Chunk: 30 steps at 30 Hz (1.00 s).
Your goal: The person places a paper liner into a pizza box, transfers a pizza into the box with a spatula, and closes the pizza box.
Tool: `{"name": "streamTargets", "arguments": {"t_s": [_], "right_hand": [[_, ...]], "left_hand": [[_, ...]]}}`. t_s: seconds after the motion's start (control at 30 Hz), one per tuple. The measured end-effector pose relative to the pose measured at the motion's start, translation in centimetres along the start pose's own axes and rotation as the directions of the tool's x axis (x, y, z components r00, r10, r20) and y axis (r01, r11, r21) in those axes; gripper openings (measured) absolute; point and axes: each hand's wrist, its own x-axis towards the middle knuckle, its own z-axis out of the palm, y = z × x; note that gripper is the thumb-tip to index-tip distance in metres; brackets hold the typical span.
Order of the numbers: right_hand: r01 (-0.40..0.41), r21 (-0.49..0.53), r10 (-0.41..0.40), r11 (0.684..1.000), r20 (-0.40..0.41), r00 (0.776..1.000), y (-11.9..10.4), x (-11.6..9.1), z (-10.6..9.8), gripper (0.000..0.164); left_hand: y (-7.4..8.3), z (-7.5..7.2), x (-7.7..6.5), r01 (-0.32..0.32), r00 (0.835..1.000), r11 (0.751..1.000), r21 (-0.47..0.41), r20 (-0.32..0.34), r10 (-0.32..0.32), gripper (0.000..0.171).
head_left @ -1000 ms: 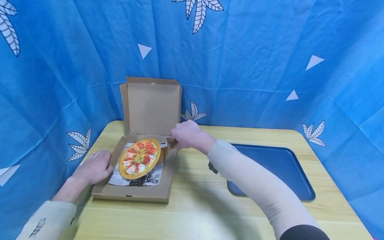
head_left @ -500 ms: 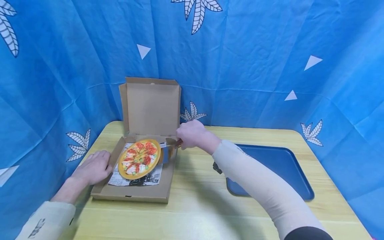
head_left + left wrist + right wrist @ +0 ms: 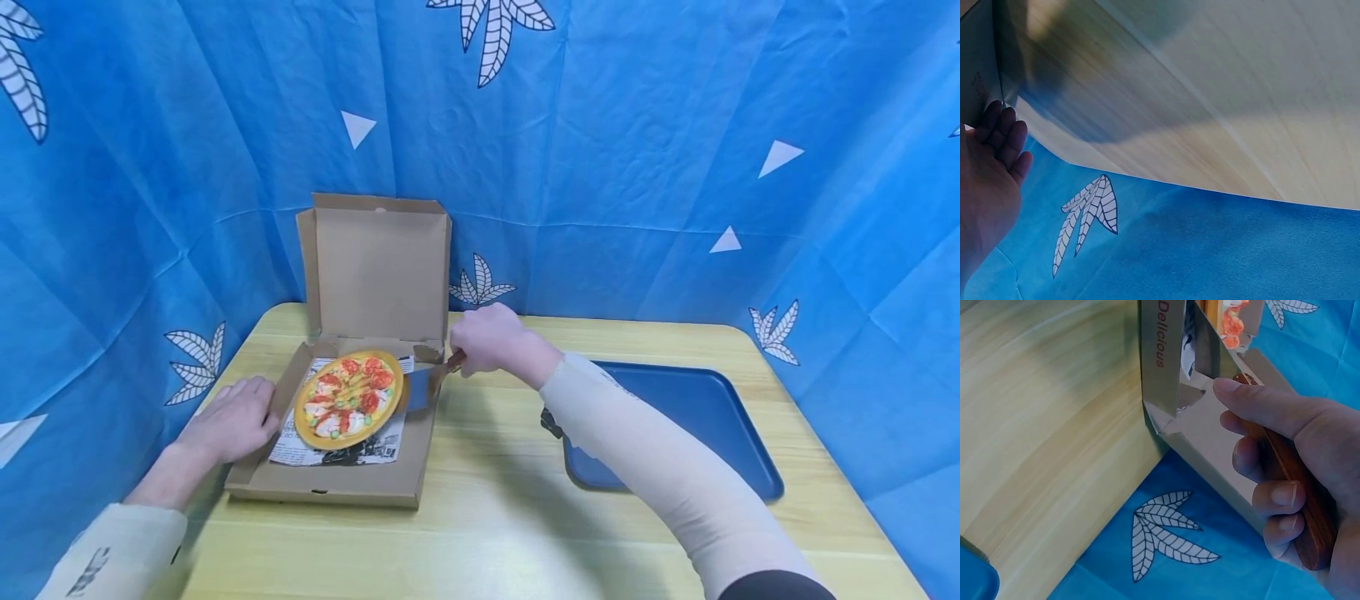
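In the head view, a round pizza [image 3: 348, 400] lies over newspaper-print paper [image 3: 292, 448] inside an open cardboard pizza box [image 3: 337, 486]. My right hand [image 3: 491, 337] grips the dark wooden handle of a pizza server [image 3: 1304, 515], thumb stretched along its top. The flat metal blade [image 3: 418, 389] reaches over the box's right wall, its front end hidden under the pizza's right edge. My left hand [image 3: 228, 421] holds the box's left wall; the left wrist view shows its fingers [image 3: 1004, 134] against the outer side, the thumb out of sight there.
The box lid [image 3: 382, 267] stands upright at the back, near a blue leaf-patterned curtain [image 3: 637, 125]. On the right of the wooden table [image 3: 480, 533] lies a blue tray [image 3: 697, 408], partly behind my right forearm.
My right hand has drawn slightly to the right with the server, and more of the blade shows beside the pizza. The pizza, box and left hand stay nearly where they were.
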Motion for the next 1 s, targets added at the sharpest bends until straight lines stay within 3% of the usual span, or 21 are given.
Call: {"name": "streamTargets", "arguments": {"t_s": [1.0], "right_hand": [[-0.021, -0.023, 0.022, 1.000, 0.063, 0.998, 1.0, -0.8, -0.6, 0.013]], "left_hand": [[0.4, -0.4, -0.1, 0.003, 1.000, 1.000, -0.002, 0.014, -0.003, 0.030]]}}
